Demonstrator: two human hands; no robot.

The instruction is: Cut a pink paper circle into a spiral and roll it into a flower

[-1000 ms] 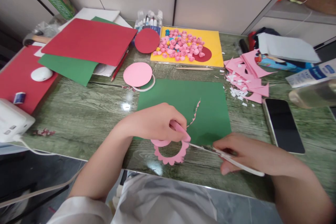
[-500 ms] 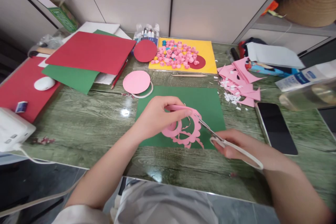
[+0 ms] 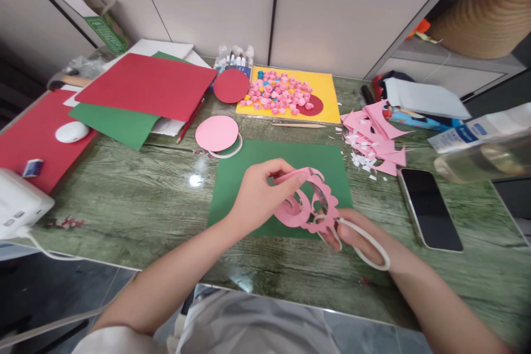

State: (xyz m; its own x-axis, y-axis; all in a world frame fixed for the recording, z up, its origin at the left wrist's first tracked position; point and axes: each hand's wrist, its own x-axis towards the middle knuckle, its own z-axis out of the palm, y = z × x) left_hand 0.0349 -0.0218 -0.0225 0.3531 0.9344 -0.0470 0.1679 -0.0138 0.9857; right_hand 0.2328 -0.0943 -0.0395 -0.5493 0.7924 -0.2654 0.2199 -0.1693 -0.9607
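Observation:
My left hand (image 3: 261, 191) pinches a curled pink paper spiral (image 3: 331, 207) with a scalloped outer edge, held over a green paper sheet (image 3: 232, 199). In my right hand (image 3: 357, 227) is a pair of scissors (image 3: 375, 249) with white loop handles. Their blades are mostly hidden behind the pink paper, so how far apart they stand cannot be made out. Beyond my left hand, a pink paper disc (image 3: 216, 133) lies partly over a white ring (image 3: 237, 150).
At the back, many small pink paper rolls (image 3: 282, 94) sit on a yellow sheet (image 3: 329, 88) beside a red disc (image 3: 231, 86). Pink scraps (image 3: 381, 121) and a phone (image 3: 431, 210) lie to the right. Red sheets (image 3: 149, 86) and a white charger (image 3: 22, 204) are at left.
My right hand has moved left with the scissors, closer to my left hand, and the blades have gone behind the pink spiral. My left hand has shifted slightly right with the paper.

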